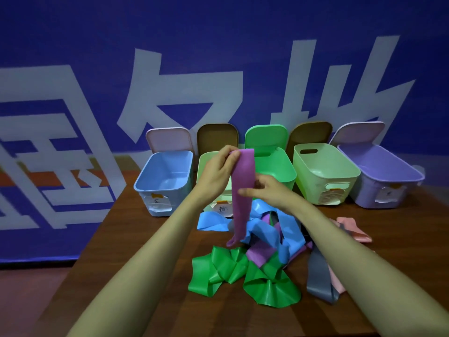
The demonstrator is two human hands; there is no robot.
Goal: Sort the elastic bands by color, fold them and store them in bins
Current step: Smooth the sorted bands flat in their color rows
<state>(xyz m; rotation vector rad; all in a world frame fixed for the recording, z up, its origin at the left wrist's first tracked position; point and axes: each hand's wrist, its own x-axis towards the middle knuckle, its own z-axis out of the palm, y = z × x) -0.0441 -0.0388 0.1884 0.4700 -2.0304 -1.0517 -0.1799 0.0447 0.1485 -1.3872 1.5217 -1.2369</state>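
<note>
A purple elastic band [241,190] hangs in the air above the pile. My left hand [218,170] pinches its top end, and my right hand [264,190] holds it lower down, about midway. Its bottom end droops onto the pile of bands on the brown table [136,239]. That pile holds blue bands [267,229], green bands [233,268], another purple band [260,254], a grey band [318,273] and pink bands [354,229].
Five open bins stand in a row at the table's back: blue [162,181], light green [205,166] behind my left hand, green [274,166], pale green [323,171], purple [381,171]. Their lids lean against the blue wall. The table's left edge runs diagonally.
</note>
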